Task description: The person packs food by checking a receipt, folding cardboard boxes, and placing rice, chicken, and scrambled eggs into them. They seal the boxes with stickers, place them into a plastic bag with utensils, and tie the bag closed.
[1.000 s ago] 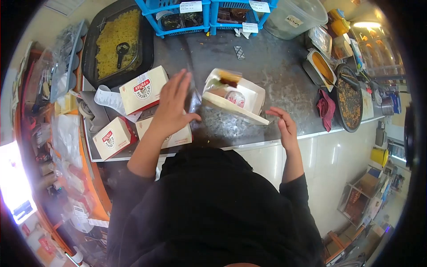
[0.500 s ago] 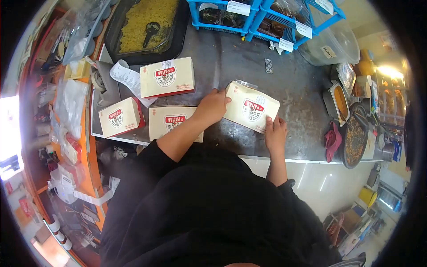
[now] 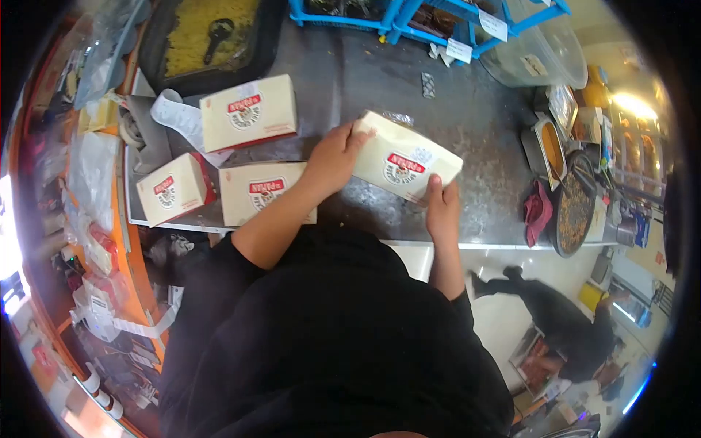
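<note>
A closed cream takeaway box (image 3: 391, 165) with a red "Paman" Spicy Chicken logo is held between my two hands over the dark metal counter. My left hand (image 3: 334, 159) grips its left end, fingers wrapped at the upper corner. On the lower right side, my right hand (image 3: 442, 208) has its thumb on the lid edge. Handwriting shows above the logo. Clear plastic (image 3: 398, 117) lies behind the box. To the left are three similar boxes: an upper box (image 3: 219, 120), a smaller box (image 3: 161, 201) and a lower box (image 3: 237, 197) partly hidden by my left forearm.
A paper receipt (image 3: 172, 113) curls beside a black tray (image 3: 269, 44) of yellow food with a scoop. Blue racks (image 3: 398, 23) stand at the back. Right: a clear tub (image 3: 537, 69), a sauce pan (image 3: 535, 146), a red cloth (image 3: 537, 212). Beyond the counter, a person (image 3: 562, 314) bends.
The view has shifted, so the counter items sit further left and up. The box is still in both hands and a little more tilted. A person has come into view at lower right.
</note>
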The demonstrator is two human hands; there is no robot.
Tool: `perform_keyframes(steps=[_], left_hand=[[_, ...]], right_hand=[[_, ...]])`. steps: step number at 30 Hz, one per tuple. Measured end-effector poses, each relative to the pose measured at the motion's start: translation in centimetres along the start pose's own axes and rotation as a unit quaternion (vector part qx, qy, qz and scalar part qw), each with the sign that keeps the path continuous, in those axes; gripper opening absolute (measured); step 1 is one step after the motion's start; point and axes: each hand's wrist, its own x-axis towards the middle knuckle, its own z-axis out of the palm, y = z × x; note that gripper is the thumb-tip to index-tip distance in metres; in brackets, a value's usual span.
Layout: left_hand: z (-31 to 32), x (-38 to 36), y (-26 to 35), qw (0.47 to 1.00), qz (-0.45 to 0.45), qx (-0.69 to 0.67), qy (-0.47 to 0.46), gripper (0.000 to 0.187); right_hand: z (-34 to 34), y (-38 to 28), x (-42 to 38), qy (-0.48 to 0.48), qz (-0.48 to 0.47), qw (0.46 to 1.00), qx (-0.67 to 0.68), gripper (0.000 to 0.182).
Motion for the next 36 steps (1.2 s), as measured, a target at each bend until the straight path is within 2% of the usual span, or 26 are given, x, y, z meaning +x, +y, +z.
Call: perform_keyframes(steps=[2, 3, 5, 7, 8, 10, 11, 13, 14, 22, 36], left_hand=[[-0.6, 0.8, 0.4, 0.995, 0.009, 0.091, -0.036, 0.04], [-0.2, 1.5, -0.5, 0.99, 0.04, 0.132, -0.032, 0.04], [0.2, 2.2, -0.9, 0.979, 0.034, 0.197, -0.03, 0.039], [1.0, 2.3, -0.4, 0.97, 0.05, 0.24, 0.01, 0.035], [1.3, 2.4, -0.1, 0.96, 0.134, 0.244, 0.041, 0.036], [1.8, 3.2, 0.0, 0.919, 0.291, 0.244, 0.108, 0.039], [2.1, 3.6, 0.0, 0.906, 0.325, 0.257, 0.084, 0.04], [2.6, 4.3, -0.2, 0.874, 0.391, 0.286, 0.039, 0.042], [2.8, 4.3, -0.3, 0.874, 0.386, 0.293, 0.031, 0.042], [3.1, 4.8, -0.5, 0.863, 0.38, 0.331, -0.035, 0.04], [3.1, 5.0, -0.1, 0.867, 0.358, 0.342, -0.052, 0.038]], right_hand=[[0.5, 1.6, 0.2, -0.011, 0.046, 0.994, -0.095, 0.046], [0.7, 1.9, 0.5, -0.031, 0.072, 0.99, -0.113, 0.048], [1.4, 2.3, 1.1, -0.069, 0.121, 0.979, -0.147, 0.05], [2.3, 1.9, 1.2, 0.054, 0.02, 0.993, -0.106, 0.048], [2.4, 1.8, 1.2, 0.113, -0.03, 0.989, -0.086, 0.047], [1.7, 0.6, 2.6, 0.129, -0.15, 0.975, -0.104, 0.046], [1.4, 0.1, 3.0, 0.131, -0.21, 0.963, -0.11, 0.045], [1.3, 0.1, 3.1, 0.083, -0.205, 0.964, -0.144, 0.045], [1.5, 0.4, 3.1, 0.061, -0.203, 0.964, -0.159, 0.046], [2.7, 1.8, 2.7, 0.094, -0.2, 0.969, -0.108, 0.042], [2.5, 1.7, 2.9, 0.08, -0.204, 0.968, -0.126, 0.039]])
